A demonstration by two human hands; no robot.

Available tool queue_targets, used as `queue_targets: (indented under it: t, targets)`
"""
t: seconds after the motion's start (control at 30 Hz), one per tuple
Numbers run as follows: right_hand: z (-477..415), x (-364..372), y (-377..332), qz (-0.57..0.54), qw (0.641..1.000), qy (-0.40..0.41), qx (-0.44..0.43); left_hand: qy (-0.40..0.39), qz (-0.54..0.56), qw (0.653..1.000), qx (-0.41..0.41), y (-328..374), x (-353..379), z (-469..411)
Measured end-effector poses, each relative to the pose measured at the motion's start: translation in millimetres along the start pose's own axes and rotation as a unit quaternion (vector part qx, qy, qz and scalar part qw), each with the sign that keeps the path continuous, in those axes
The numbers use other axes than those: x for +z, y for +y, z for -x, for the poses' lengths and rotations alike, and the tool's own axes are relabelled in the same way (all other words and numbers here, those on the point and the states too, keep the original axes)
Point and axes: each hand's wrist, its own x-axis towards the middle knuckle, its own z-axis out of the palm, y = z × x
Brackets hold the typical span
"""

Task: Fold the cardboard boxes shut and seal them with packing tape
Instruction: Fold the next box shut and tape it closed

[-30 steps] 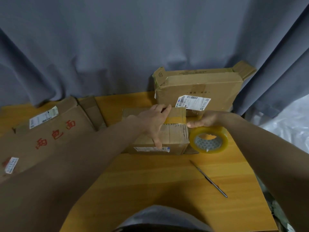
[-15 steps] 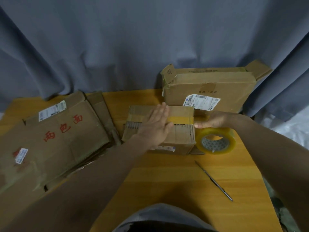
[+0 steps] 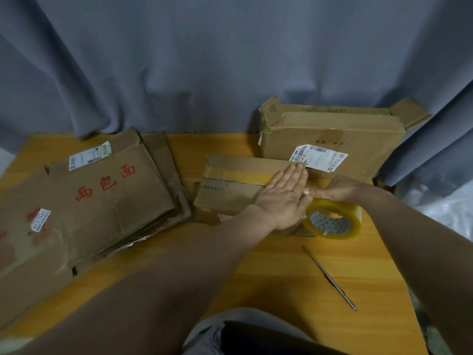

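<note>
Pressing the left grip (image 3: 284, 198) flat, fingers straight, onto the top of the small box (image 3: 230, 197) on the surface (image 3: 281, 278); curling the right grip (image 3: 341, 189) round the tape roll (image 3: 354, 224) just beside that box's right end.

The wooden bench (image 3: 281, 272) bears flattened cardboard (image 3: 102, 201) at left, a small box (image 3: 230, 190) in the middle, a large box (image 3: 332, 134) behind, a tape roll (image 3: 332, 221) and a thin metal tool (image 3: 330, 278).

Flattened cartons (image 3: 84, 201) crowd the left; bare table (image 3: 281, 278) lies near.
</note>
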Motion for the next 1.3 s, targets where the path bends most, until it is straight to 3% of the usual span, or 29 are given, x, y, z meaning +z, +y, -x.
queue_targets:
  t: [0.1, 0.27, 0.4, 0.47, 0.57, 0.67, 0.9, 0.97, 1.03, 1.13, 1.2, 1.3]
  targets:
    - [-5, 0, 4, -0.013, 1.0, 0.012, 0.021, -0.015, -0.041, 0.999, 0.017, -30, 1, 13]
    - [-9, 2, 3, -0.03, 0.999, 0.007, 0.031, 0.006, -0.064, 0.985, -0.157, -111, -15, 63]
    - [-7, 8, -3, -0.04, 0.999, 0.024, 0.017, 0.037, -0.064, 0.961, -0.266, -106, -12, 58]
    - [-5, 12, -10, -0.029, 0.999, 0.028, 0.025, 0.044, -0.026, 0.971, -0.235, -76, -9, 42]
    - [-5, 27, -22, -0.017, 0.999, 0.003, 0.029, 0.01, 0.022, 0.993, -0.116, -30, -2, 23]
    - [-5, 48, -24, -0.081, 0.996, -0.013, 0.03, 0.014, 0.018, 0.995, -0.095, -27, 4, 18]
    - [1, 57, 4, -0.261, 0.964, -0.044, -0.002, 0.026, -0.023, 0.99, -0.138, -31, 13, 23]
    - [-1, 57, 0, -0.232, 0.972, -0.041, -0.012, 0.028, -0.026, 0.989, -0.144, -28, 12, 21]
    - [-9, 63, -9, -0.133, 0.991, -0.005, -0.007, 0.024, -0.024, 0.987, -0.155, -22, 11, 19]
    - [-21, 69, -19, -0.051, 0.999, 0.019, 0.002, 0.022, -0.005, 0.976, -0.218, -10, 13, 13]
    - [-20, 69, -21, -0.059, 0.998, 0.008, 0.012, 0.025, 0.008, 0.967, -0.254, -4, 13, 11]
    - [-16, 65, -20, -0.097, 0.995, -0.017, 0.011, 0.004, -0.004, 0.974, -0.225, -8, 9, 8]
